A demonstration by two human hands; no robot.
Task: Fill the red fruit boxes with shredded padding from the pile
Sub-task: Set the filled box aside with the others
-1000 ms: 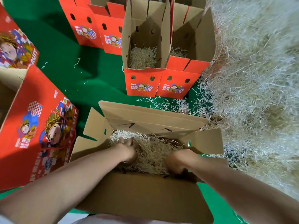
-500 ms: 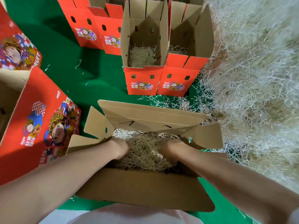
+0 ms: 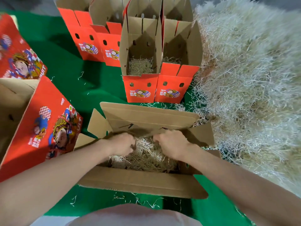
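Left hand (image 3: pixel 121 145): inside the open box, fingers curled round a tuft of the padding, back of the hand up.
Right hand (image 3: pixel 172 144): inside the same box, just beside the left; fingers are bent with the tips buried in the strands, and I cannot tell whether they hold any.
Padding in the box (image 3: pixel 146 158): a loose pale layer on the bottom, showing between and below the two hands.
Open box (image 3: pixel 141 181): brown inside, all flaps folded outward, standing on the green mat (image 3: pixel 65 70) right in front of the person.
Loose strands (image 3: pixel 141 202): scattered on the mat near the front flap.
Pile (image 3: pixel 252 79): a big heap of shredded padding on the right, its edge reaching the open box's right flap.
Near upright boxes: two red ones side by side beyond the open box, the left (image 3: pixel 140 91) and the right (image 3: pixel 172 91), each with some padding at the bottom.
Far upright boxes (image 3: pixel 91 44): more red ones behind those, to the left; contents hidden.
Lying box (image 3: pixel 45 124): a large red printed box on its side to the left, close to the open box.
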